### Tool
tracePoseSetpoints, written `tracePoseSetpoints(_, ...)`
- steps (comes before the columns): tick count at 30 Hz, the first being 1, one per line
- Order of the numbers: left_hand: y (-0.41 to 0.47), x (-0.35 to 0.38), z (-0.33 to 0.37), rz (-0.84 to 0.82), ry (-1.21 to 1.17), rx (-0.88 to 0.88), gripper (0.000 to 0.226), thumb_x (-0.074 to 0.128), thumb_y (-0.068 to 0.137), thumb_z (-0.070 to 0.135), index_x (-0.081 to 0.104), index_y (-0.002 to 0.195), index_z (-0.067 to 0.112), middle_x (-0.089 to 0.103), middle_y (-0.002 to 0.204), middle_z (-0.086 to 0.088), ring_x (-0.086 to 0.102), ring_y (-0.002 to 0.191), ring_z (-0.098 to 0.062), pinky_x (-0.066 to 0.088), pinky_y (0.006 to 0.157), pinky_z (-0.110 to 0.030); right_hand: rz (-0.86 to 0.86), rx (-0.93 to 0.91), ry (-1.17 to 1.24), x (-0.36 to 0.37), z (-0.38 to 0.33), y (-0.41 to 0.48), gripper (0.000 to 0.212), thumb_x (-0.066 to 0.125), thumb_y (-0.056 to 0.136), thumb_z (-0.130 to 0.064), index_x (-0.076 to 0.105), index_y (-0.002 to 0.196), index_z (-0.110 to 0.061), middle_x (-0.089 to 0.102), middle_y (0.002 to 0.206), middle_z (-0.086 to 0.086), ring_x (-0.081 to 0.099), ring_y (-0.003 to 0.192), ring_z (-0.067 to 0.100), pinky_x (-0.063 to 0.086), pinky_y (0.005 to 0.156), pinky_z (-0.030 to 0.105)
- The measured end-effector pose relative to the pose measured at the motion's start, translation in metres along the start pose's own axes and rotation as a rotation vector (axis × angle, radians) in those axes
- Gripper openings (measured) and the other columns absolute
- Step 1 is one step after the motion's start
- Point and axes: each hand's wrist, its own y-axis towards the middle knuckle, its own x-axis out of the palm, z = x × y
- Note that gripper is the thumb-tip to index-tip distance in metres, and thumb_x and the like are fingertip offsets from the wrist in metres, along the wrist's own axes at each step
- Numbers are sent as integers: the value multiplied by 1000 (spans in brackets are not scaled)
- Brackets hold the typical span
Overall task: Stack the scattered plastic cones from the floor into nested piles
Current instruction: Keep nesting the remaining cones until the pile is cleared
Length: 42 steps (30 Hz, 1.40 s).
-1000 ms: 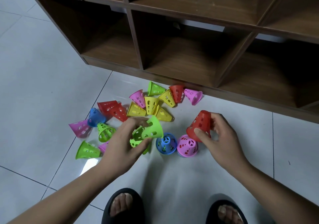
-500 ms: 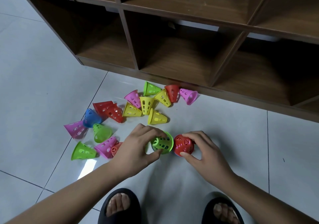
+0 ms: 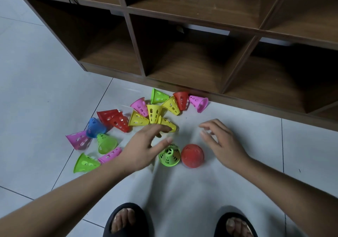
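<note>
Green cone [image 3: 169, 155] and red cone [image 3: 192, 155] upright, side by side on floor [image 3: 182, 191]. Left hand [image 3: 144, 151] and right hand [image 3: 221, 141] just behind, fingers loosely spread, holding nothing. Scattered cones [image 3: 153, 112] near shelf unit [image 3: 182, 68].

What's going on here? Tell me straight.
A person is gathering plastic cones off a tiled floor. A green cone and a red cone stand upright side by side near the person's feet. Both hands are open and hold nothing. The left hand stretches toward a yellow cone lying on its side. The right hand hovers above the floor. Over a dozen scattered cones lie tipped over by the wooden shelf.
</note>
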Motion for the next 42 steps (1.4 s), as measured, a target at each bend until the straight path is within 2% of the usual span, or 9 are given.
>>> tracePoseSetpoints(5, 38, -6, -19, 65, 207, 81, 22, 61, 108, 37, 65, 127, 28, 67, 123, 10, 62, 112, -13, 53, 88, -35, -37, 5, -346, 0, 35, 53, 36, 63, 101, -32, 61, 136, -23, 56, 135, -6, 56, 125, 19, 53, 100, 44)
tracePoseSetpoints(9, 58, -1, -39, -44, 429, 195, 43, 72, 98, 24, 60, 139, 26, 62, 143, 4, 59, 125, -24, 54, 98, -44, -135, 17, -564, -5, 36, 86, 49, 64, 98, -29, 52, 145, -23, 46, 152, -1, 49, 134, 28, 49, 107, 45)
tracePoseSetpoints(15, 56, 5, -64, -165, 543, 112, 64, 76, 93, 33, 51, 152, 33, 50, 156, 7, 46, 140, -24, 50, 103, -48, -309, 67, -704, -3, 35, 108, 76, 58, 101, -33, 23, 168, -32, 12, 177, -4, 16, 161, 25, 27, 127, 47)
tracePoseSetpoints(20, 57, 1, -71, -98, 709, 50, 72, 81, 85, 47, 55, 150, 29, 52, 138, -3, 49, 121, -29, 53, 95, -48, -251, 68, -795, -5, 41, 107, 48, 57, 101, -39, 49, 145, -20, 46, 151, 6, 45, 135, 31, 43, 109, 44)
tracePoseSetpoints(23, 56, -1, -74, -66, 742, 4, 77, 85, 80, 52, 58, 147, 26, 50, 128, -6, 49, 113, -30, 54, 91, -47, -245, 154, -774, 0, 45, 100, 43, 66, 94, -45, 47, 120, -16, 51, 127, 8, 51, 118, 32, 45, 92, 41)
tracePoseSetpoints(25, 54, -2, -75, -66, 756, -8, 77, 88, 77, 48, 60, 145, 25, 50, 128, -7, 49, 111, -29, 54, 86, -45, -292, 220, -760, 6, 52, 89, 53, 76, 87, -43, 43, 120, -18, 48, 126, 9, 52, 118, 31, 44, 84, 38)
tracePoseSetpoints(32, 47, -4, -84, -39, 775, -17, 71, 92, 74, 48, 61, 131, 19, 58, 127, -7, 55, 104, -31, 54, 78, -44, -310, 197, -742, 7, 85, 45, 58, 66, 92, -45, 47, 141, -20, 46, 136, 6, 48, 123, 29, 47, 103, 42)
tracePoseSetpoints(37, 39, -1, -88, -30, 730, -33, 63, 82, 82, 51, 60, 135, 24, 67, 122, 0, 55, 104, -28, 50, 82, -42, -335, 183, -662, -3, 97, 20, 73, 80, 80, -46, 51, 144, -26, 42, 140, -3, 40, 129, 25, 43, 107, 38)
tracePoseSetpoints(42, 29, -7, -70, 58, 549, -54, 51, 76, 89, 51, 62, 130, 24, 68, 118, 2, 54, 103, -23, 51, 83, -42, -342, 172, -622, -8, 105, 7, 63, 78, 79, -15, 55, 137, -24, 40, 141, -5, 38, 132, 23, 47, 104, 35)
